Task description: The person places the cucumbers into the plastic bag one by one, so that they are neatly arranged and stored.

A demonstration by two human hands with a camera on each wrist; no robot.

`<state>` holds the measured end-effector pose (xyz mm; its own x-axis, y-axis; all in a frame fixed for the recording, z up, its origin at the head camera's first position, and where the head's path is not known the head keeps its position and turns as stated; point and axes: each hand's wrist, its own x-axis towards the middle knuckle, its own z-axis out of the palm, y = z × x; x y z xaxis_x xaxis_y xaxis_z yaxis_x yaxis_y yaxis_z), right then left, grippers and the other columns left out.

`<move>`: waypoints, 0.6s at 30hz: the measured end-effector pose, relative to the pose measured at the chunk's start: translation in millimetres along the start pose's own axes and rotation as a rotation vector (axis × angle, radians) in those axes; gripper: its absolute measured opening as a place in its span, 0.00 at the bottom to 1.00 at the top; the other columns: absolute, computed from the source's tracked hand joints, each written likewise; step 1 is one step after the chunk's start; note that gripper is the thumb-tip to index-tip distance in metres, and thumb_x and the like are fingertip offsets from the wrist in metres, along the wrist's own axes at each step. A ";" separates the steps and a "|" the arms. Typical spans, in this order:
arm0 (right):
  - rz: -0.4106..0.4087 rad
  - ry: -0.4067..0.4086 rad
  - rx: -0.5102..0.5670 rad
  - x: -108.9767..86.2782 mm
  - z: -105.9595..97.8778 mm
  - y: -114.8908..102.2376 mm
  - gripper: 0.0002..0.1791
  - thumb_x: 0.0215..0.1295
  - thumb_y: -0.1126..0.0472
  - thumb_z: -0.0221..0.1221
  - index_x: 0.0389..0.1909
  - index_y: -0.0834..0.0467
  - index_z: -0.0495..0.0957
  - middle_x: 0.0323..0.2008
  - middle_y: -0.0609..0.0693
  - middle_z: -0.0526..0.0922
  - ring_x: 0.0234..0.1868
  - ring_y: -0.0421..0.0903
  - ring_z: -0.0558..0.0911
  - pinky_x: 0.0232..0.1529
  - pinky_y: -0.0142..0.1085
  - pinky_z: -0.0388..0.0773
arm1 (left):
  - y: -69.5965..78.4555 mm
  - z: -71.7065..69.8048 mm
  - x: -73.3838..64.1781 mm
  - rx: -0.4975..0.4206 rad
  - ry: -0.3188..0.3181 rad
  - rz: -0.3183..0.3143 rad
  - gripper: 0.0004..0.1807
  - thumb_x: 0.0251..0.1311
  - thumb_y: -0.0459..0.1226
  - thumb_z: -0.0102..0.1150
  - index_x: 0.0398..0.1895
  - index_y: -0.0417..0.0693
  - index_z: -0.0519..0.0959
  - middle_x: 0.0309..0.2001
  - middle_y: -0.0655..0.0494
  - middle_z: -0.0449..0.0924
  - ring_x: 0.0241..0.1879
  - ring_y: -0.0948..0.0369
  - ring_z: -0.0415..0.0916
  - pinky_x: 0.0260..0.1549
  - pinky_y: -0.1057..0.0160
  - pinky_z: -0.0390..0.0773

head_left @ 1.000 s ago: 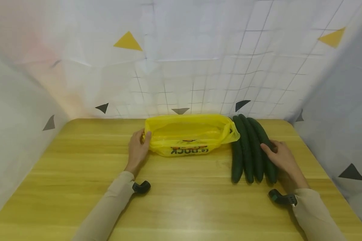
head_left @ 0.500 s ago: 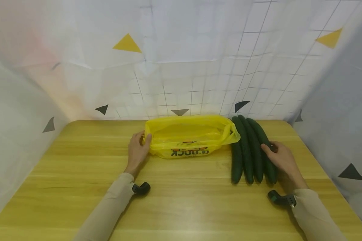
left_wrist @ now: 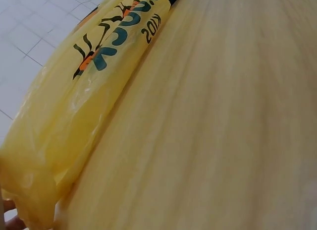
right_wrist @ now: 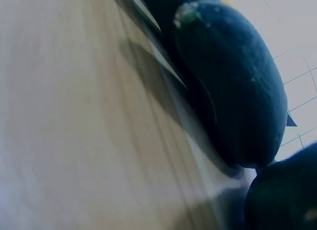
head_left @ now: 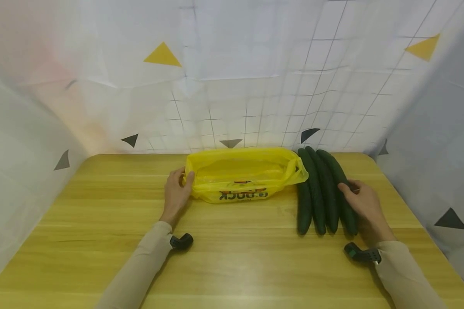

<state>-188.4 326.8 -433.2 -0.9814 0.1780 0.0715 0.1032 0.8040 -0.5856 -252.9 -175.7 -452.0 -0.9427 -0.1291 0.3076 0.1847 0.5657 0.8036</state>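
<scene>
A yellow plastic bag (head_left: 237,171) with dark print lies on its side, its mouth gaping, at the back middle of the table. My left hand (head_left: 176,191) holds its left end, thumb in front and the other fingers mostly behind the plastic. To the right of the bag, several long dark green cucumbers (head_left: 314,193) lie side by side, and the bag's right corner touches the leftmost. My right hand (head_left: 362,201) grips the rightmost cucumber (head_left: 342,189), thumb on top; its other fingers are largely hidden. Close up in the right wrist view, cucumber ends (right_wrist: 233,76) rest on the wood.
The wooden table (head_left: 232,257) has its back edge against a white sheet (head_left: 239,98) printed with lines and triangles. Similar sheets close off the left and right sides. Each wrist carries a dark camera mount, such as the left one (head_left: 181,241).
My right hand and the rightmost cucumber have shifted slightly to the right. The left hand and the bag stay as they were.
</scene>
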 end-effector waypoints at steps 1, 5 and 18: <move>0.005 0.001 0.011 0.4 -0.4 0.5 0.40 0.70 0.40 0.42 0.65 0.72 0.61 0.55 0.74 0.71 0.53 0.69 0.73 0.47 0.58 0.70 | 0.1 0.0 0.0 -0.001 0.000 -0.001 0.30 0.66 0.57 0.46 0.60 0.46 0.72 0.54 0.47 0.72 0.52 0.51 0.70 0.50 0.52 0.72; 0.035 0.010 0.065 1.8 -1.9 1.8 0.39 0.71 0.40 0.40 0.66 0.71 0.60 0.55 0.73 0.70 0.54 0.69 0.72 0.46 0.57 0.71 | 0.7 -0.8 -1.0 -0.025 -0.008 -0.013 0.31 0.66 0.58 0.44 0.62 0.47 0.71 0.55 0.48 0.71 0.53 0.51 0.70 0.53 0.52 0.72; 0.099 0.010 0.163 0.6 -11.5 -0.9 0.42 0.70 0.37 0.38 0.69 0.68 0.55 0.61 0.74 0.65 0.59 0.70 0.67 0.52 0.59 0.67 | 0.1 -0.6 -1.7 -0.080 0.013 -0.003 0.26 0.67 0.55 0.46 0.62 0.51 0.71 0.54 0.49 0.71 0.51 0.52 0.70 0.51 0.52 0.72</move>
<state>-187.3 332.6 -423.4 -0.9660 0.2583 0.0143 0.1711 0.6796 -0.7134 -251.1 -175.9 -452.1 -0.9396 -0.1417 0.3116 0.2043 0.4983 0.8426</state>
